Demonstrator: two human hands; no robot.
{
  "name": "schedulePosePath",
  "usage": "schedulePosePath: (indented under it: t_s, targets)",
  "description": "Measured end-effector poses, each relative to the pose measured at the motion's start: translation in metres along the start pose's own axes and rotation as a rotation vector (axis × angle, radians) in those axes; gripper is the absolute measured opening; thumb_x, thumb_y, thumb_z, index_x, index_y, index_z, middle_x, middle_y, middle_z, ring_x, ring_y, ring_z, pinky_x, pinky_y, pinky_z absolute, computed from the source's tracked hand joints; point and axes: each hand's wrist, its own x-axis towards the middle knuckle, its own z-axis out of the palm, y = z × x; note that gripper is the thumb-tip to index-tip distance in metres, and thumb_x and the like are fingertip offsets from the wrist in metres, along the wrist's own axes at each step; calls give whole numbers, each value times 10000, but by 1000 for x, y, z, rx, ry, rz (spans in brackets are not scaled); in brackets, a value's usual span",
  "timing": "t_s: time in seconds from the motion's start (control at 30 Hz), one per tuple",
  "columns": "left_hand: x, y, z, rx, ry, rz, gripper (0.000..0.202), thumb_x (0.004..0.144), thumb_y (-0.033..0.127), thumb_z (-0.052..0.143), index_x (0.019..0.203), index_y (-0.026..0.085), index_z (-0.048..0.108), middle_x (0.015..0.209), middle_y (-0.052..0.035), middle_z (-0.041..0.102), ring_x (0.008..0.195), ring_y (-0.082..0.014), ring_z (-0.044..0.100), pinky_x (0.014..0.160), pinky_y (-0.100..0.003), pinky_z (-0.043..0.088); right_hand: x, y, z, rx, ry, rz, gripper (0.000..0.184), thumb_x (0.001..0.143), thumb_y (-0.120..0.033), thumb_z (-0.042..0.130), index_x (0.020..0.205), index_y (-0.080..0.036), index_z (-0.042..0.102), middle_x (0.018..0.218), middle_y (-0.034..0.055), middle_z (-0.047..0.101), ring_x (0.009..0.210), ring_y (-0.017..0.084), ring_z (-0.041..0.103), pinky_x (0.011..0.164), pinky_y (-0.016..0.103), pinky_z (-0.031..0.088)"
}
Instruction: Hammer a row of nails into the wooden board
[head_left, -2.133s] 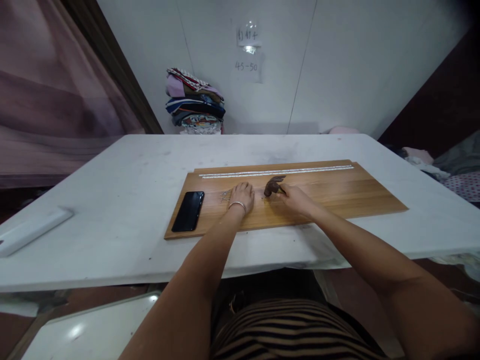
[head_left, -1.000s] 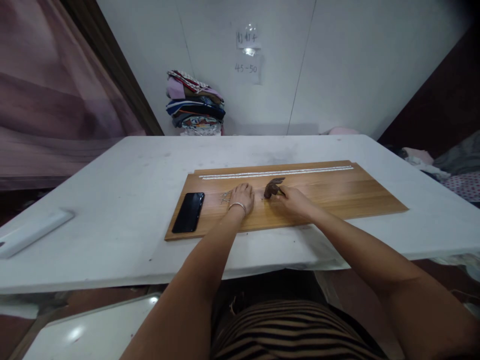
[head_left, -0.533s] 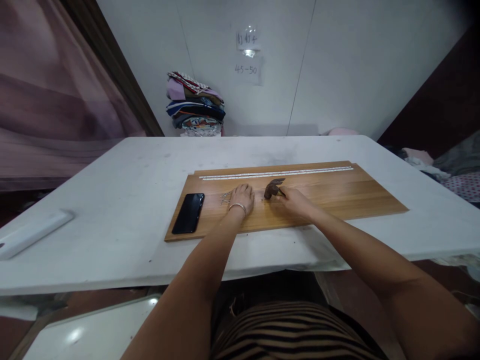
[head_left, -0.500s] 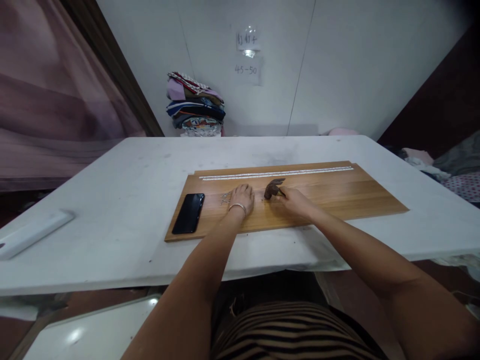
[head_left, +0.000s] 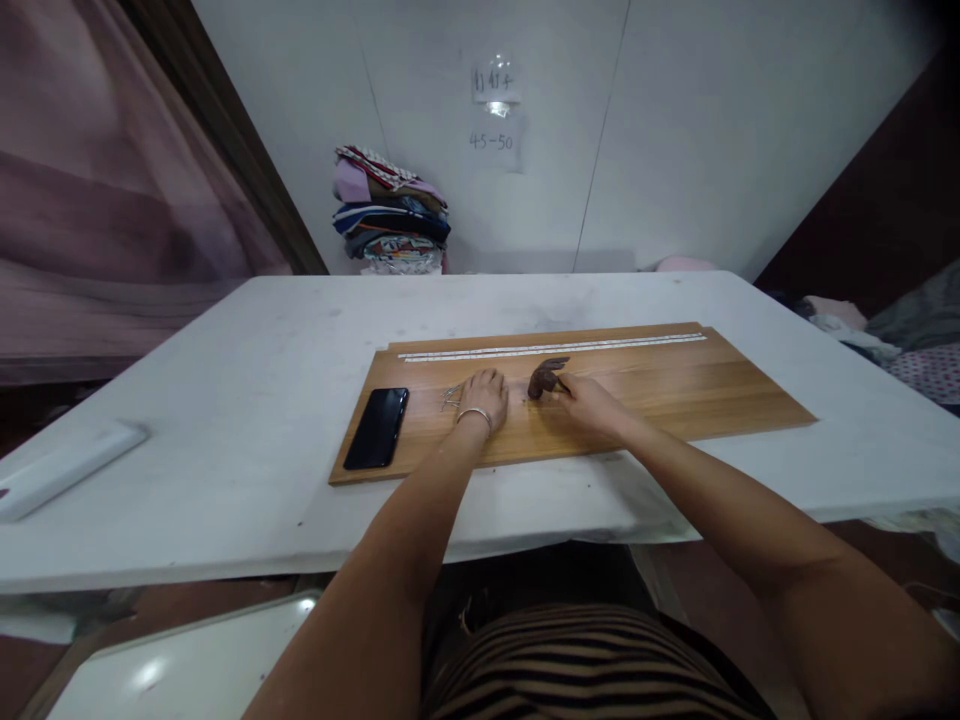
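My right hand [head_left: 589, 405] is closed around the handle of a claw hammer [head_left: 541, 380], whose rusty head is low over a wooden board [head_left: 675, 385]. Near the hammer head a tiny dark spot shows on the board; it is too small to name. To the left of the hammer, my left hand [head_left: 484, 396] lies flat on the board with its fingers stretched forward. Several nails [head_left: 451, 397] lie loose beside that hand, partly hidden by it. A black phone [head_left: 377, 428] rests at the board's left end.
The board lies on a white table [head_left: 225, 400]. Two thin marked strips [head_left: 555, 348] run along the board's far side. A white long object [head_left: 71, 465] lies at the table's left. Folded cloth [head_left: 391, 210] is stacked at the back, by a wall with handwritten paper notes [head_left: 495, 142].
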Motion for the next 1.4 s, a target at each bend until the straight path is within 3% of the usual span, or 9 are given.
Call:
schedulePosePath:
  t_s: [0.33,1.4]
  targets:
    - [-3,2,-4,-1,-8,4,330,1104,250,440,1278,187,713,1458,-154,684,1401,-292,577,1205,-427,432,0,-2,-2,-15,2,39,261,1065,-302,576,1204,-149,735,1237,170,812,1073,277,738,813,282,476]
    - [-2,1,-2,-25,7,-10,301,1097,259,459,1227,215,727,1374,-132,724,1358,-276,606,1182,-403,442,1,-2,0,-9,5,42,258,1056,-337,598,1168,-158,745,1202,159,819,1050,272,744,830,286,500]
